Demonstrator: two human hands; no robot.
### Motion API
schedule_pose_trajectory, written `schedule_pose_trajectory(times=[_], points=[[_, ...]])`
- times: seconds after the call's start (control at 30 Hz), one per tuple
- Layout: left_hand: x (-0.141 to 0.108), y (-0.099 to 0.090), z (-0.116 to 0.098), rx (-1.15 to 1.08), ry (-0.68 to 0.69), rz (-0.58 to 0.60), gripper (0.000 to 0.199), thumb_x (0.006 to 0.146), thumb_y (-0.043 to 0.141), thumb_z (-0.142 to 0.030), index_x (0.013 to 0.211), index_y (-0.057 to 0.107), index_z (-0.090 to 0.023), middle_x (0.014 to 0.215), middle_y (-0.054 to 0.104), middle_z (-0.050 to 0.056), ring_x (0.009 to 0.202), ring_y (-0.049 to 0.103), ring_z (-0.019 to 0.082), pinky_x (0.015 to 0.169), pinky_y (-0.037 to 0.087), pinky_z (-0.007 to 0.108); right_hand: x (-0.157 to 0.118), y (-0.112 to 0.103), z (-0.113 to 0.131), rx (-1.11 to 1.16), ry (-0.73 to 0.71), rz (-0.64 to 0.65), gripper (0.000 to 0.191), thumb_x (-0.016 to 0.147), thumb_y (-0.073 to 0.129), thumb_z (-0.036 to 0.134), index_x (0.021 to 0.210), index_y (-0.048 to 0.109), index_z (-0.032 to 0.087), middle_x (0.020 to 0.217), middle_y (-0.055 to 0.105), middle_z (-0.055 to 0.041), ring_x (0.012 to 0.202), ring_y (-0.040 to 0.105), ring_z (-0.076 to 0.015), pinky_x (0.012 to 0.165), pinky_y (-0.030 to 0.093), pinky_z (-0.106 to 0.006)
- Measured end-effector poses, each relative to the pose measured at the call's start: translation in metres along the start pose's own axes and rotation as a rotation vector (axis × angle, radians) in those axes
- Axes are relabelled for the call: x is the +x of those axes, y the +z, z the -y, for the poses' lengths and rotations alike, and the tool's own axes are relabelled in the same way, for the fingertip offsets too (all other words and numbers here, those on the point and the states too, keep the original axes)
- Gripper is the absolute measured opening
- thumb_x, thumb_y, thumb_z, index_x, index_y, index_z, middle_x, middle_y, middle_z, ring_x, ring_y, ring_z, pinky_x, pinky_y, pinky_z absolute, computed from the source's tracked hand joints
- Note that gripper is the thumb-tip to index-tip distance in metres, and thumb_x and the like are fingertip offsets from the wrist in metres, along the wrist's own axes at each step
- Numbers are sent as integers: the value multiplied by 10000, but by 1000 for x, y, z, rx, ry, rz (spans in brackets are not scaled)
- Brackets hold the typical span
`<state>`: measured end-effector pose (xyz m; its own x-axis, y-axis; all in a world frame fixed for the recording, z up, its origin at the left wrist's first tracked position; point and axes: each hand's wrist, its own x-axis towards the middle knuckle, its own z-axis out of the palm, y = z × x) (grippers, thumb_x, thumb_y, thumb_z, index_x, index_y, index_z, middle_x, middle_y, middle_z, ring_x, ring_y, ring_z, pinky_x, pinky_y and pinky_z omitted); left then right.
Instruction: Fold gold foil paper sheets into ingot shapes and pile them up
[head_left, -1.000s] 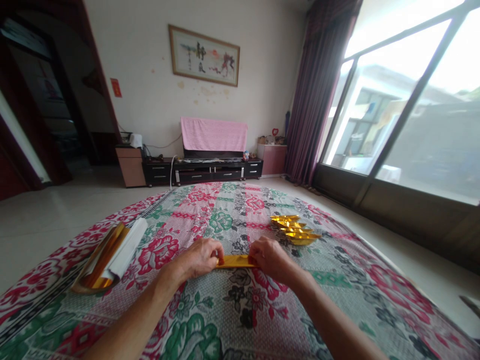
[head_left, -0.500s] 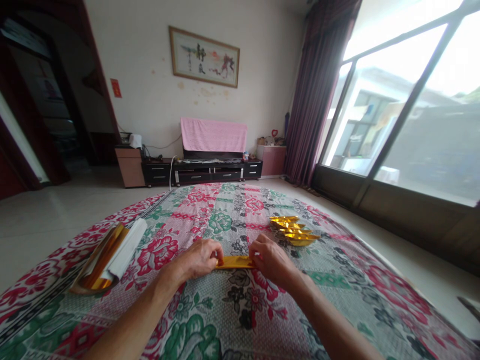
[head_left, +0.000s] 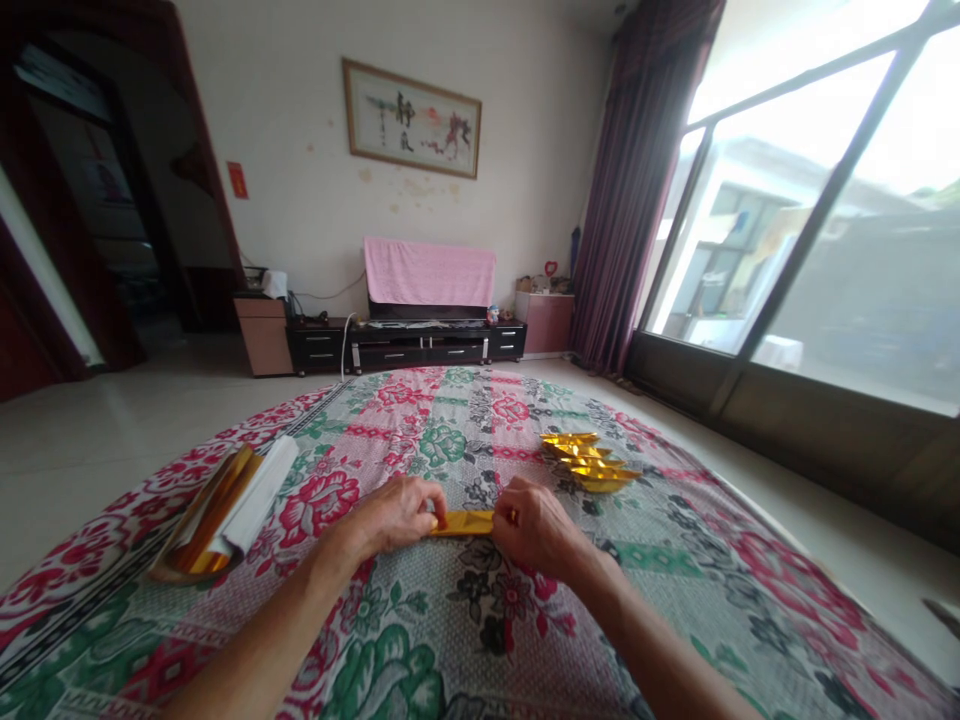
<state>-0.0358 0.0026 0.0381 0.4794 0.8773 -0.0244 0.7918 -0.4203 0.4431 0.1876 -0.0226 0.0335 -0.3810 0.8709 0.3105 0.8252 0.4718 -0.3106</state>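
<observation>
A narrow folded strip of gold foil paper [head_left: 466, 523] lies level between my two hands, just over the flowered tablecloth [head_left: 390, 640]. My left hand [head_left: 405, 512] pinches its left end between thumb and fingers. At the other end, my right hand [head_left: 534, 525] is closed on the strip, its fingers curled around and partly hiding it. Beyond my right hand sits a row of folded gold paper ingots [head_left: 596, 465], nested against one another. Off to the left, a stack of gold and white paper sheets [head_left: 232, 510] lies curled on the cloth.
Past the round table's far edge stands a low black TV cabinet [head_left: 420, 350], with a pink cloth [head_left: 430, 270] draped over what sits on it. A purple curtain [head_left: 619, 200] and large windows [head_left: 795, 220] are on the right. A dark doorway [head_left: 97, 200] opens at the left.
My right hand has shifted slightly left along the strip, and its fingers have curled more around that end. Less of the strip shows between my hands. My left hand stays nearly still.
</observation>
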Motion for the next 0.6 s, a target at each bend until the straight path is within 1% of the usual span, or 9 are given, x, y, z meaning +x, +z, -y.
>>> schedule_pose_trajectory(times=[0.07, 0.17, 0.33, 0.47, 0.6], points=[[-1, -1, 1, -10, 11, -10, 280, 672, 489, -238, 866, 689, -217, 589, 551, -31, 535, 441, 94, 514, 280, 219, -1, 2, 2, -14, 28, -23, 150, 756, 527, 193, 626, 599, 167, 704, 554, -14, 618, 494, -99, 572, 300, -221], [-2, -1, 2, -28, 20, -21, 267, 680, 495, -254, 857, 688, -199, 572, 535, -28, 528, 438, 92, 504, 278, 217, -3, 5, 5, -17, 74, -30, 184, 775, 562, 297, 640, 585, 175, 744, 551, -15, 627, 482, -100, 568, 290, -223], [-2, -2, 2, -38, 1, -9, 262, 679, 503, -257, 853, 685, -186, 590, 534, -22, 540, 442, 97, 507, 292, 220, -4, 3, 8, -28, 98, -3, 168, 764, 589, 322, 675, 576, 181, 780, 540, -18, 656, 467, -110, 564, 277, -220], [-1, -1, 3, -38, -2, -13, 260, 675, 506, -260, 851, 687, -195, 582, 533, -27, 534, 436, 92, 510, 290, 215, -2, 2, 8, -80, 61, 2, 160, 764, 598, 325, 691, 591, 183, 794, 543, -30, 714, 470, -135, 609, 285, -240], [1, 0, 5, -25, -10, -17, 258, 667, 515, -252, 848, 690, -195, 588, 545, -21, 544, 451, 96, 514, 296, 217, 0, 3, 12, -159, -44, -31, 111, 787, 581, 291, 749, 611, 191, 824, 551, -39, 780, 474, -160, 666, 280, -272]])
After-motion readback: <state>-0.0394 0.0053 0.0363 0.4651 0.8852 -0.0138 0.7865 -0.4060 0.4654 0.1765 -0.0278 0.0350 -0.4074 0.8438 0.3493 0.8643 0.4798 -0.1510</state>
